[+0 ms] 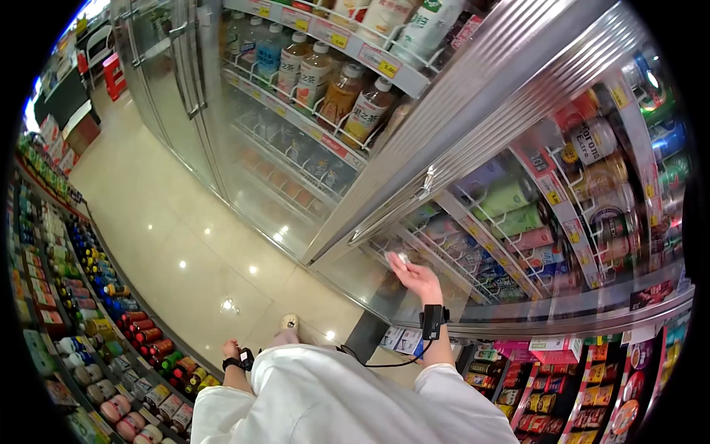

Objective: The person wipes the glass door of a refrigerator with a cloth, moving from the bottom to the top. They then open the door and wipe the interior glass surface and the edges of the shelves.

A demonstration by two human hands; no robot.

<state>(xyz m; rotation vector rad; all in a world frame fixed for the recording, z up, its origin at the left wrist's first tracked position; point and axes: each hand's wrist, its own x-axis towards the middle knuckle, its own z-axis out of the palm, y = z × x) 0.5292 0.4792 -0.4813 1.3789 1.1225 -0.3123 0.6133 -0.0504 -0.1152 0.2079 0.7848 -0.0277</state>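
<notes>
My right hand (416,277) is held out in front of the lower part of a glass cooler door (473,222), palm partly up with its fingers apart and nothing in it. A black device is strapped to that wrist. At my left side hangs my left hand (231,348), small in view, with a black device on its wrist; its fingers are too small to make out. Above my right hand is the long metal door handle (425,185). Behind the glass stand rows of cans (510,200).
Bottled drinks (314,74) fill the cooler to the left of the metal frame (444,126). Shelves of bottles (148,333) curve along the left. Packaged snacks (547,399) line the lower right. A red stool (114,76) stands far back on the tiled floor (185,229).
</notes>
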